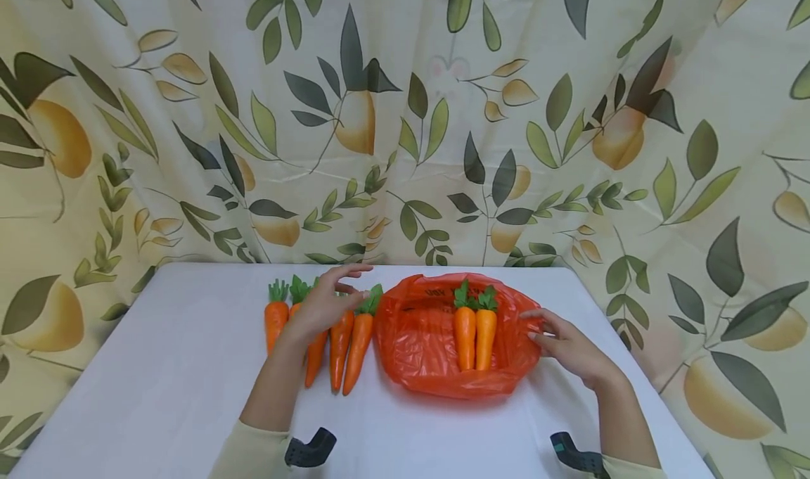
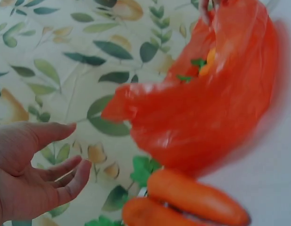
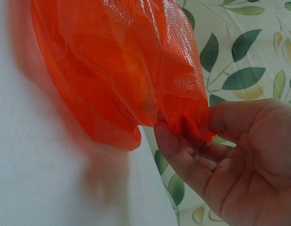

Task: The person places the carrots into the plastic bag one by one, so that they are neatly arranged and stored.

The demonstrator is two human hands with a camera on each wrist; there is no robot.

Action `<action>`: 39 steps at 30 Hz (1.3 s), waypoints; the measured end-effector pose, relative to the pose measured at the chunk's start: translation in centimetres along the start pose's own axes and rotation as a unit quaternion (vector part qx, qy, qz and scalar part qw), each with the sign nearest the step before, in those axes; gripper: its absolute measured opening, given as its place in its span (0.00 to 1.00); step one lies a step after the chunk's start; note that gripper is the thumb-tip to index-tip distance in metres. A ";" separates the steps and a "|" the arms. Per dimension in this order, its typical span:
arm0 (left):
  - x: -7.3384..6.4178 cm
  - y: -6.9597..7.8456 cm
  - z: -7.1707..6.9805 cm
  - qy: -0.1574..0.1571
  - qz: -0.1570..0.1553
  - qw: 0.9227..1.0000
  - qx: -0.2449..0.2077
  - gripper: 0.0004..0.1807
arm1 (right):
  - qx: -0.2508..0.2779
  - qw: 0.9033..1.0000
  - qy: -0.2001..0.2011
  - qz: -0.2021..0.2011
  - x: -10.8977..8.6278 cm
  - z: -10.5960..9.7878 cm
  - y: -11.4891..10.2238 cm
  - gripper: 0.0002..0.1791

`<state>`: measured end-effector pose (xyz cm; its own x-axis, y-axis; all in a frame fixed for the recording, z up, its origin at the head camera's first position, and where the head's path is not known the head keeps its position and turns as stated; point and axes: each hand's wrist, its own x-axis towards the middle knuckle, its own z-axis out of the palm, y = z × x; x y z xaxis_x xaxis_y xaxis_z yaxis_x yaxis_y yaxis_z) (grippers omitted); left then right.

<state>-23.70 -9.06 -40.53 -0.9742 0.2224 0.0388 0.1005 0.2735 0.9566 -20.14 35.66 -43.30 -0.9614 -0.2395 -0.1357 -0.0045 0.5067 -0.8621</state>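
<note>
Sleeves point(image 1: 249, 454) sit lowest; beyond them my left hand point(image 1: 323, 307) hovers relaxed, holding nothing, while my right hand point(image 1: 566, 345) pinches the bag point(image 1: 418, 338) by its edge. Two carrots point(image 1: 465, 338) are already inside; the other carrots point(image 1: 358, 349) still lie left of it.

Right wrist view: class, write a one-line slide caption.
Right grip pinching a red plastic bag, leaf-patterned cloth behind.
</note>
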 end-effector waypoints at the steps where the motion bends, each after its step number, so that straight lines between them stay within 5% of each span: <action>1: -0.2 -0.4 -0.5 0.004 -0.005 1.000 0.008 0.25 | -0.001 1.000 0.000 0.002 0.0 0.0 0.0 0.23; 11: -2.6 -3.9 -5.8 0.031 -0.028 0.998 0.048 0.25 | -0.007 1.000 0.005 0.017 -0.1 -0.1 0.1 0.23; 19: -5.0 -7.1 -8.9 0.076 -0.068 0.994 0.030 0.26 | -0.004 1.000 0.003 0.019 -0.2 0.1 0.2 0.23; 39: -5.8 -9.9 -10.8 0.089 -0.130 0.987 0.038 0.28 | -0.005 1.000 -0.002 0.009 0.1 0.2 0.1 0.22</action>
<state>-21.24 -23.14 -47.14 -0.9884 -0.0308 -0.1485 -0.1493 0.3698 0.9170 -20.18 35.57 -43.50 -0.9603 -0.2330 -0.1532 0.0102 0.5196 -0.8543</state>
